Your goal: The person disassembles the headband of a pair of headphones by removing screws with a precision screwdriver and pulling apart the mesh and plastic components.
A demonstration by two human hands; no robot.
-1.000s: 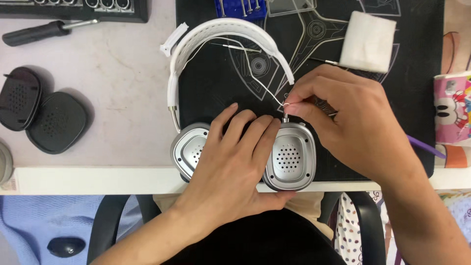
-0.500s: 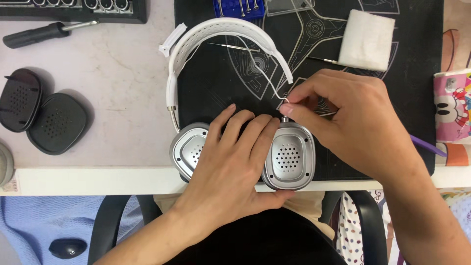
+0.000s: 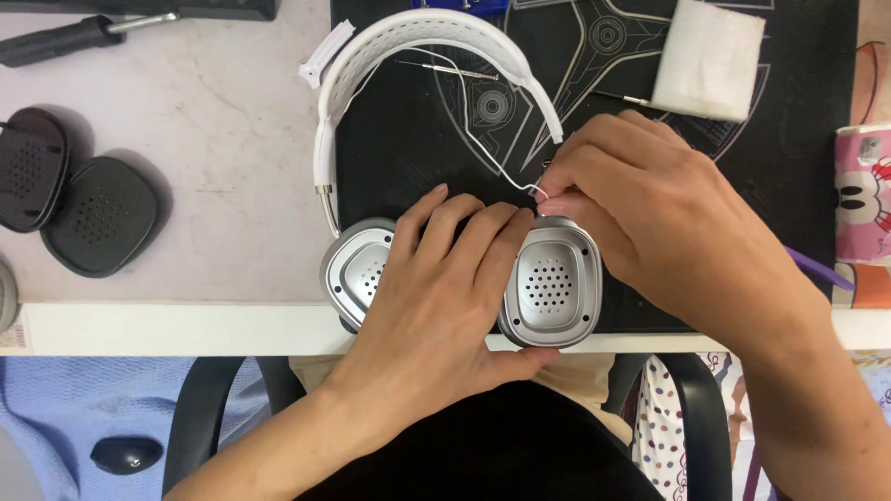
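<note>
White over-ear headphones lie on a black mat (image 3: 798,186), headband (image 3: 418,32) arching away from me. Two silver ear cups rest at the table's near edge: the left cup (image 3: 357,269) and the right cup (image 3: 549,288). My left hand (image 3: 445,288) lies flat between them, its fingers pressing the right cup's rim. Just above the right cup, my right hand (image 3: 650,213) pinches a thin white wire (image 3: 506,176) that runs from the headband. The fingertips hide what lies under them.
Two black ear cushions (image 3: 70,199) lie on the pale table at the left. A black-handled screwdriver (image 3: 65,37) sits at the top left, a folded white cloth (image 3: 710,60) at the top right, a cartoon-printed box (image 3: 863,213) at the right edge. Thin metal pins (image 3: 445,70) lie under the headband.
My right hand has shifted slightly while still pinching the wire end. The left hand and the headphones have stayed in place.
</note>
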